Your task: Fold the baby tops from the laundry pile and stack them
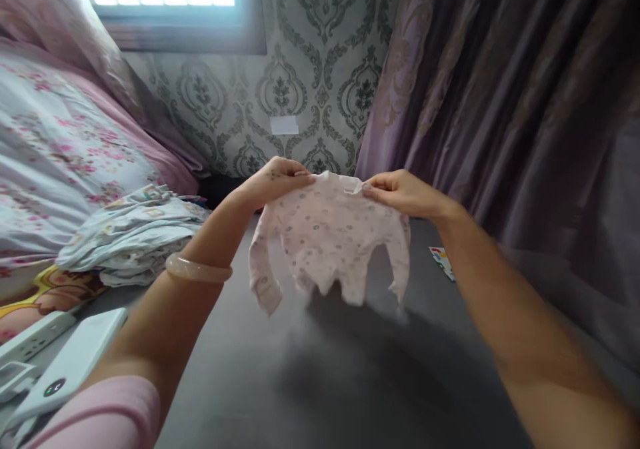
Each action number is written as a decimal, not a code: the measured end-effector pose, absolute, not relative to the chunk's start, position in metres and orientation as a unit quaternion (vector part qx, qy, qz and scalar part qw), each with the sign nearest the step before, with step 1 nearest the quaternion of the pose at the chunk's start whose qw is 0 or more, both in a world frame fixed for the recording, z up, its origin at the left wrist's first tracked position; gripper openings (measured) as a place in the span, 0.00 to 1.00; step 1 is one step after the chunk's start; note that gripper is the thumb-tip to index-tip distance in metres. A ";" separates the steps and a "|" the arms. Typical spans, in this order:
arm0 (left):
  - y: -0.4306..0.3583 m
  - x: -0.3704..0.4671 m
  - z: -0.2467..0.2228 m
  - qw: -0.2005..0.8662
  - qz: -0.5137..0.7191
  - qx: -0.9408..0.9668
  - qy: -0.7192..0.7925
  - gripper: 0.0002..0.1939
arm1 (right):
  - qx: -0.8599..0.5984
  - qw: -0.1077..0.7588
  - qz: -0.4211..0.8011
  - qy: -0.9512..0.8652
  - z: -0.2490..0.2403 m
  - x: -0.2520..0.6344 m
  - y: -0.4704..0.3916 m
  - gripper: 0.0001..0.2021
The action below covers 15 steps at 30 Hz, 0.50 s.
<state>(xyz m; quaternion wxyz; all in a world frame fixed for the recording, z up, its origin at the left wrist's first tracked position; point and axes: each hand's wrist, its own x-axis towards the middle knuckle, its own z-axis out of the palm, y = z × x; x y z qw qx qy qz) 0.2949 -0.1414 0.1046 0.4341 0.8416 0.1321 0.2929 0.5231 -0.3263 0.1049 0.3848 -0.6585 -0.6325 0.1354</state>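
Note:
A small pale pink baby shirt [330,229] with a scattered print hangs in the air, stretched between my two hands. Near its left shoulder, my left hand [280,179] pinches the fabric beside the neckline. On the other side of the collar my right hand [397,192] is closed on the neck edge. Both sleeves droop, and the lower hem is bunched and uneven above the grey surface [240,382], where a shadow falls. The fingertips of both hands are partly hidden by the cloth.
A pile of folded light clothes [135,235] sits at the left beside floral bedding [65,142]. Nearer lie a power strip [37,339] and a white device [75,362] with a small display. A colourful card [442,263] lies at right, by the purple curtain [475,102].

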 end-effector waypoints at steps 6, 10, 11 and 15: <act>-0.138 0.303 0.093 0.449 0.276 0.840 0.125 0.16 | -0.645 0.402 0.207 -0.616 0.105 0.522 -0.329 0.20; -0.137 0.310 0.088 0.469 0.290 0.827 0.110 0.19 | -0.647 0.397 0.212 -0.616 0.103 0.526 -0.327 0.19; -0.138 0.312 0.087 0.464 0.286 0.830 0.115 0.19 | -0.652 0.399 0.198 -0.614 0.101 0.528 -0.326 0.19; -0.141 0.321 0.081 0.472 0.295 0.822 0.121 0.19 | -0.656 0.408 0.180 -0.609 0.097 0.531 -0.324 0.18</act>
